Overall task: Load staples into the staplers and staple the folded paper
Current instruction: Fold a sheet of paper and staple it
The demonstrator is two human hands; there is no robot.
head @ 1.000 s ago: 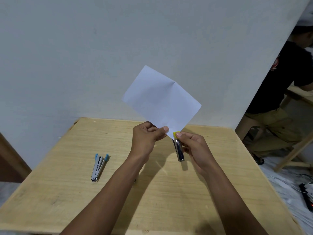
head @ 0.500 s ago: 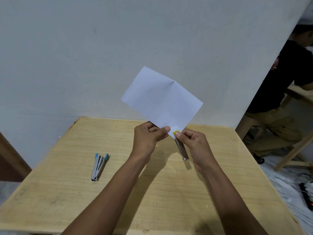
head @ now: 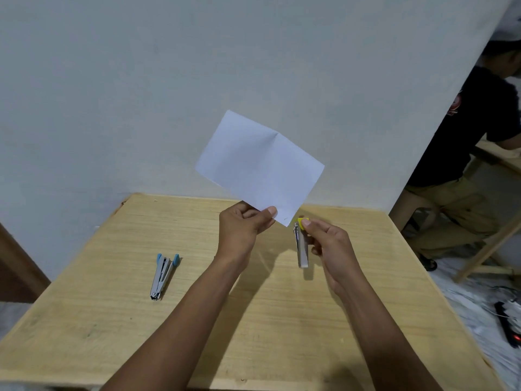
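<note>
The left hand (head: 245, 227) held the folded paper (head: 259, 167) up above the far half of the table (head: 112, 334), thumb and curled fingers (head: 270, 212) pinching it near its lowest corner, so that the white sheet stood tilted against the pale wall (head: 141, 94) with a crease running down its middle. Just to the right of that corner, with a narrow gap between, the right hand (head: 329, 244) gripped the yellow-tipped stapler (head: 302, 246), its fingers curled round the metal body and the thumb pressed on the yellow end, which pointed away from the person. The blue-tipped stapler (head: 163, 275) lay alone on the left part of the table, well apart from both hands, its two blue-capped arms splayed at the far end. At the far right a seated person (head: 465, 136) in a black shirt was partly in view, and a power strip (head: 507, 323) lay on the floor.
</note>
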